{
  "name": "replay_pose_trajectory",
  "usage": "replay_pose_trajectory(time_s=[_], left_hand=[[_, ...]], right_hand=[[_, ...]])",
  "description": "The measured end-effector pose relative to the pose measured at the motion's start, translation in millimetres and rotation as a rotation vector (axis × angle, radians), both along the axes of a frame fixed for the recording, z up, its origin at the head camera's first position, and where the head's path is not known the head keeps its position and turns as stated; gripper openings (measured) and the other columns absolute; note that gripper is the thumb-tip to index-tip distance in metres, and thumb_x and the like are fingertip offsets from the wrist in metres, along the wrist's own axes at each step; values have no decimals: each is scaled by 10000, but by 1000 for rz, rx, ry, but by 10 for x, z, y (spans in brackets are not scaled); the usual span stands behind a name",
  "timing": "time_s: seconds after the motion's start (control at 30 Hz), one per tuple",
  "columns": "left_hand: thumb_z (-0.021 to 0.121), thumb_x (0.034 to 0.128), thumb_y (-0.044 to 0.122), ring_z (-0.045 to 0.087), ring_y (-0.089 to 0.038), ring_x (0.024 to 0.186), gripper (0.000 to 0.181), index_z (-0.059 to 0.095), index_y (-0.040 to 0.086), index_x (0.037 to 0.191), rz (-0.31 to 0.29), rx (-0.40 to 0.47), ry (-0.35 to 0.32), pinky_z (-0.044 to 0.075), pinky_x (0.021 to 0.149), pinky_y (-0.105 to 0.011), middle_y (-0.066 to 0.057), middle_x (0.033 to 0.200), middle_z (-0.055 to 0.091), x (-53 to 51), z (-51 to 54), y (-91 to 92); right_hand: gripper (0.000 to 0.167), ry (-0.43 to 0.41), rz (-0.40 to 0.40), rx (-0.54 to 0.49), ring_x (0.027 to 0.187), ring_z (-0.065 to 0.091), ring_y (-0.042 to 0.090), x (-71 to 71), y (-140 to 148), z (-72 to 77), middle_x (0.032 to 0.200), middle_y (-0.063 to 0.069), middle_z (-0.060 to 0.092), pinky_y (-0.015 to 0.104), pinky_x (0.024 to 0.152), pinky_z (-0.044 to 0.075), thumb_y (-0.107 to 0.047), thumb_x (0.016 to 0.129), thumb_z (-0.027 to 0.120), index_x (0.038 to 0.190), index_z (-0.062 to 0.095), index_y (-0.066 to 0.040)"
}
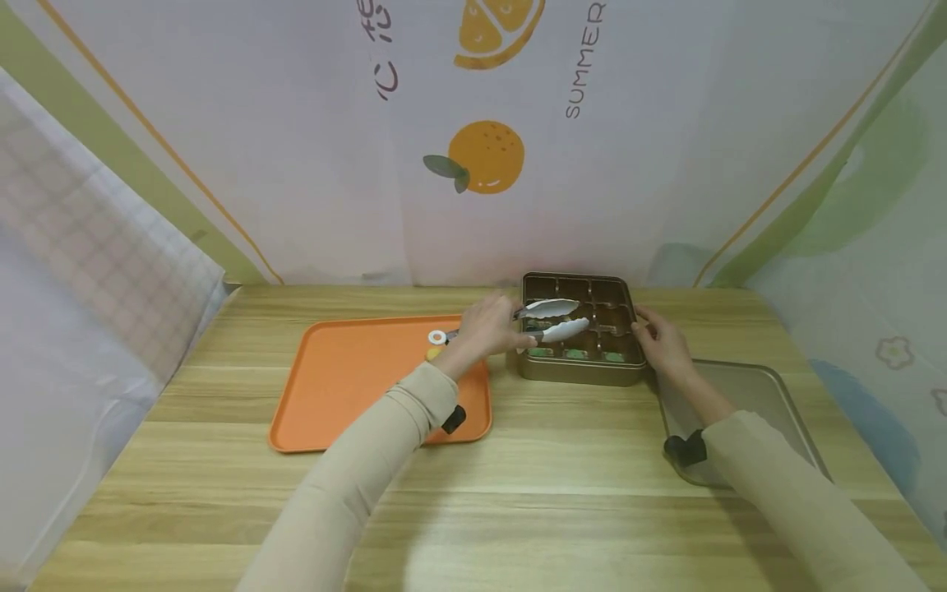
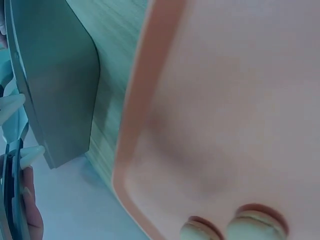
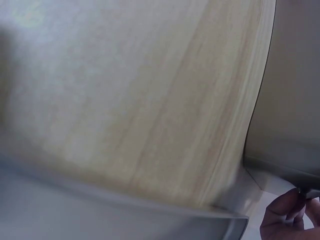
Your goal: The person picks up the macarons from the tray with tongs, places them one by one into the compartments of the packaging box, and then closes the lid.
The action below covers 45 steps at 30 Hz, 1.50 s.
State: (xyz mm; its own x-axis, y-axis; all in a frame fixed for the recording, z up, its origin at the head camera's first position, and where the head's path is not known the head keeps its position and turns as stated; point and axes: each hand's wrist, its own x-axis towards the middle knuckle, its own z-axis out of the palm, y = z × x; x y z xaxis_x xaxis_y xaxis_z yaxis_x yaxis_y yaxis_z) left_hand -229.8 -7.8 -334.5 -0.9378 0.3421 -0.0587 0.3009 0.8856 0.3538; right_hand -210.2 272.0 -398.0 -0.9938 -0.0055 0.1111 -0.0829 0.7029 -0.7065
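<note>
My left hand [image 1: 490,327] holds black-handled tongs with pale tips [image 1: 565,330] over the brown divided box [image 1: 580,373]; the tips are spread apart. Several of the box's compartments hold green pieces [image 1: 577,354]. In the left wrist view, fingers of this hand [image 2: 31,205] curl round the tongs [image 2: 19,195] beside the box's side wall [image 2: 60,75]. At the box's right rim, my right hand [image 1: 666,345] grips the edge; the right wrist view has its thumb and fingers [image 3: 290,216] pinching at the box's corner [image 3: 285,125].
An orange tray [image 1: 355,378] lies left of the box, partly under my left arm, with a yellow piece [image 1: 434,353] near its back edge. Two round pieces [image 2: 255,227] show on it in the left wrist view. A grey tray [image 1: 747,390] lies at the right, under my right forearm.
</note>
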Motion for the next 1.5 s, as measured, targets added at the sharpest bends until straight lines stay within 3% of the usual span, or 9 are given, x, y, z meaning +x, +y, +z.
replay_pose_trajectory(time_s=[0.13,0.2,0.33,0.4,0.6,0.77,0.97,1.17,1.5], left_hand=[[779,738,414,468,-130,733,684,558,134,1322,-22,76,-13,380,556,-249,-18,924,585,24,-37,-72],[778,741,401,430,-129,684,677,557,134,1323,-27,129,-24,329,527,-243,-24,847,568,54,-43,-132],[783,743,377,485,-162,792,656,561,160,1320,-28,205,-25,364,599,-272,-45,863,604,147,-22,-302],[790,735,374,527,-179,944,640,577,175,1305,-22,220,-9,390,643,-290,-25,927,624,212,-13,-411],[780,750,372,513,-204,870,574,599,199,1267,7,225,-44,377,594,-292,-83,1005,578,456,-39,-813],[774,759,355,466,-186,795,462,642,186,1169,37,229,-59,360,597,-293,-82,1005,559,658,-104,-1178],[784,747,354,459,-180,751,611,591,139,1285,86,181,-33,348,588,-291,-70,993,556,873,-167,-1540],[788,745,330,455,-175,739,510,624,97,1167,100,143,-2,350,594,-288,-66,991,553,1012,-203,-1744],[783,744,357,476,-165,738,631,589,51,1260,123,112,29,372,590,-289,-89,1010,562,1146,-220,-1974]], right_hand=[[454,6,6,2,921,554,389,6,-5,-11,1011,309,580,400,713,456,-160,1013,401,1386,356,95],[455,7,6,0,921,553,390,6,-11,-13,1009,307,580,396,710,454,-160,1012,406,1386,357,96],[460,8,5,-10,937,547,397,-8,-9,-24,1009,303,579,407,723,450,-170,1012,408,1389,357,89],[461,10,5,-9,941,542,408,-13,-3,-20,1007,306,575,429,733,449,-174,1014,403,1389,356,88],[458,2,9,-9,972,533,419,-12,6,-6,1025,313,567,476,770,446,-165,1017,391,1403,341,77],[451,22,8,5,928,543,399,-18,6,-11,989,308,576,440,737,446,-153,1013,403,1387,357,94],[458,20,7,-3,974,540,424,-22,9,-3,1016,319,572,477,775,452,-164,1014,400,1392,350,92],[458,13,10,-12,1004,531,449,-11,8,-3,1030,334,567,522,813,445,-161,1015,395,1395,344,90],[456,18,4,-8,965,543,422,-13,9,-34,1005,317,577,479,771,453,-162,1014,396,1394,352,85]])
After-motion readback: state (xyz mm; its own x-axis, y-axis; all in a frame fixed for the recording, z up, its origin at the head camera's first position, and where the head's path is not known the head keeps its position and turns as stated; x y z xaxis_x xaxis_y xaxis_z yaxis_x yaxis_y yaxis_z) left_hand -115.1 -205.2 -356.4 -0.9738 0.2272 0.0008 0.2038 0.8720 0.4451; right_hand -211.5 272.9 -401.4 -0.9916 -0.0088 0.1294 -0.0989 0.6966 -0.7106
